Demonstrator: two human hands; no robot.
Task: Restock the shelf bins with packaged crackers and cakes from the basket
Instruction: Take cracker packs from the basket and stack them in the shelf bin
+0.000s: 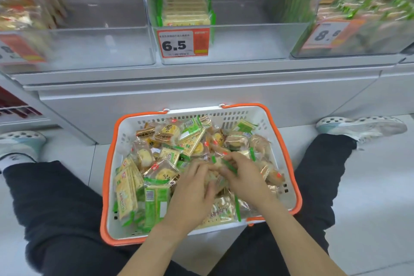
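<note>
Left hand: our left hand (pixel 192 188) lies on the heap in the basket (pixel 116 226), fingers curled round a clear-wrapped cake packet (pixel 214 180).
Right hand: our right hand (pixel 243 177) meets it from the other side, fingertips pinching the same packet's green-edged end.
Packaged snacks: crackers (pixel 128 188) in green-trimmed wrappers lie left of the grip; round cakes (pixel 171 131) lie beyond it, towards the shelf.
Middle bin: above and beyond the grip, a clear bin (pixel 246 45) holds one row of cracker packs (pixel 186 2) behind a 6.5 price tag (pixel 183 43).
Side bins: blurred; contents unclear.
</note>
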